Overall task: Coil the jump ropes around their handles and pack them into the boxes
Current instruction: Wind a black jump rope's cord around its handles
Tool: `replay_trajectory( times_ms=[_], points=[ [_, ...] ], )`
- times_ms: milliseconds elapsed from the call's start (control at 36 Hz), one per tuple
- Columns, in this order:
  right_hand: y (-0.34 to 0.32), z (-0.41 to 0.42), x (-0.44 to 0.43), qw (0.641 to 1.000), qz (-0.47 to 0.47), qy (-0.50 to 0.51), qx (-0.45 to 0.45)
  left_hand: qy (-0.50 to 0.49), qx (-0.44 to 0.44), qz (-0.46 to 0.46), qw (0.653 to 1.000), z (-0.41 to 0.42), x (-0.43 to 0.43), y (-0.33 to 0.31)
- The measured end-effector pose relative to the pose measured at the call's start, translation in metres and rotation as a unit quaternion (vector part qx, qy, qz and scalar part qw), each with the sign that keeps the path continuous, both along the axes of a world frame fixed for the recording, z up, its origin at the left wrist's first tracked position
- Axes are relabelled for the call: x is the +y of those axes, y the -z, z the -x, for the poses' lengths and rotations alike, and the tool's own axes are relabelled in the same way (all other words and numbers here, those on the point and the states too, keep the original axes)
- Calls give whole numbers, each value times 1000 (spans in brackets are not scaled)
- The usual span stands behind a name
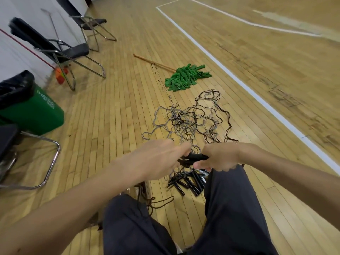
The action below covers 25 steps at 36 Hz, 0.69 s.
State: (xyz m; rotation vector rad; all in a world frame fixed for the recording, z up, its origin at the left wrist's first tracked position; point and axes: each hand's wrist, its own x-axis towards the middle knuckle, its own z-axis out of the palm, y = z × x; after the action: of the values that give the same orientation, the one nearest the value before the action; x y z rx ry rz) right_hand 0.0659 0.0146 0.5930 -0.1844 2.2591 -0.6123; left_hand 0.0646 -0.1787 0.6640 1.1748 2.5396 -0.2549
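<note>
Head view: the right hand [220, 157] grips a black handle [197, 157], and the left hand [158, 159] pinches its other end. Beneath them, more handles [189, 184] lie bunched on the wooden floor [114, 111], just beside the person's right knee [230, 199]. Tangled ropes [193, 122] sprawl just ahead, with a green mop [185, 78] beyond. Folding chairs [73, 51] and a green bin [35, 111] stand well to the left.

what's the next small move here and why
Probably lift the handles slightly to draw slack from the tangle of ropes before winding: the left grip and right grip both hold them, and that tangle runs up toward them.
</note>
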Motion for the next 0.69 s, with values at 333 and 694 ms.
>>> replay_trajectory(
  times_ms=[333, 694],
  points=[
    [-14, -28, -17, 995, 29, -61, -67, 1, -171, 0, 985, 28, -1, -14],
    [-38, -43, -24, 985, 119, -102, -66, -17, -343, -147, 928, 48, -16, -9]
  ],
)
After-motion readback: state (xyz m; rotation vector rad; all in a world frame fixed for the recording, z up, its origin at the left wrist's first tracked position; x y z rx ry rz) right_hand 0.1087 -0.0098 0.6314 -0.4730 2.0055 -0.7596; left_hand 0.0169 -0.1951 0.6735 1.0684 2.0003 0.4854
